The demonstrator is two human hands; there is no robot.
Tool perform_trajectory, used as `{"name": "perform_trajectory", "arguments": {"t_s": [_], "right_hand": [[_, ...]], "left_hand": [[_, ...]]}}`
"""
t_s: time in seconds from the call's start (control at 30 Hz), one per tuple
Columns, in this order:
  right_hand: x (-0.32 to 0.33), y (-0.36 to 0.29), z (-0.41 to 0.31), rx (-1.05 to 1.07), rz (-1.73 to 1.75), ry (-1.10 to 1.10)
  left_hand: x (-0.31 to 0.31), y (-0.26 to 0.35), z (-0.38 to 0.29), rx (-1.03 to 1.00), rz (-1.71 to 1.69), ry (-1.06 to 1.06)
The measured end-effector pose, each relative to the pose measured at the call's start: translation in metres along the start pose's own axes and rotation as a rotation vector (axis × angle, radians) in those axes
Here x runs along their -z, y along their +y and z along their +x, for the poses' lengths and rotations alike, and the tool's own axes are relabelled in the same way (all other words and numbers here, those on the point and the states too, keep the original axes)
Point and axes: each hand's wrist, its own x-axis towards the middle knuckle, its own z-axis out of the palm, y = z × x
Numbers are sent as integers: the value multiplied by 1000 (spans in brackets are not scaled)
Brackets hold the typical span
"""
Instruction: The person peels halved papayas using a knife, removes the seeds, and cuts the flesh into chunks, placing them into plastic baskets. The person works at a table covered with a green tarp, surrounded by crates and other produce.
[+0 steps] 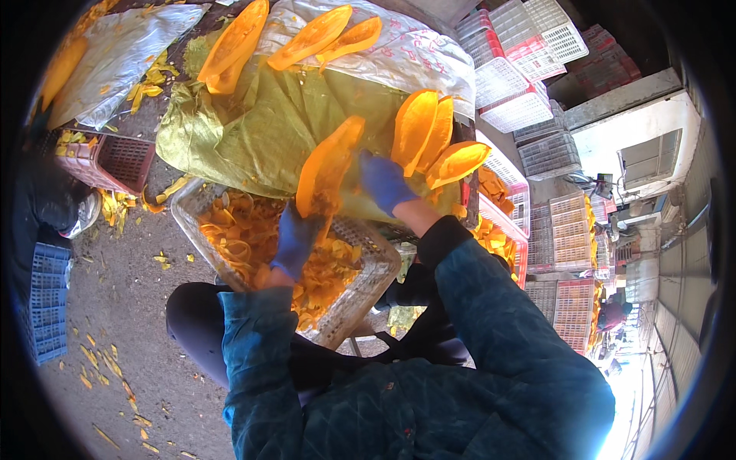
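Note:
My left hand (296,236), in a blue glove, grips the lower end of a long orange squash half (328,167). The piece is raised at a slant over the near edge of a table draped with a yellow-green woven sack (259,132). Just to its right is my right hand (386,179), also blue-gloved, its fingers partly turned away; whether it holds a tool is hidden. Beneath my left hand stands a dirty white plastic crate (368,276) heaped with orange peelings and scraps (241,230). Peeled squash pieces (415,129) lie at the table's right side.
More squash halves (236,46) rest at the table's far side, near a white printed sack (402,40). Pink crates (520,241) of cut squash stand at right, stacked crates (517,63) beyond. A reddish crate (123,164), a blue crate (49,305) and scattered peel are left.

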Motion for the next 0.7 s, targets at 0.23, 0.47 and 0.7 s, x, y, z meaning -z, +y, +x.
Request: {"name": "perform_trajectory", "arguments": {"t_s": [0.23,0.47,0.7], "right_hand": [[-60,-17,-42,-301,-188,-200],[-70,-24,-83,-433,316,-373],[62,-46,33,96,337,-119]], "left_hand": [[-7,4,-7,-15,-18,-16],[-3,-21,1,33,-182,-25],[-2,-18,2,-55,-114,-59]]}}
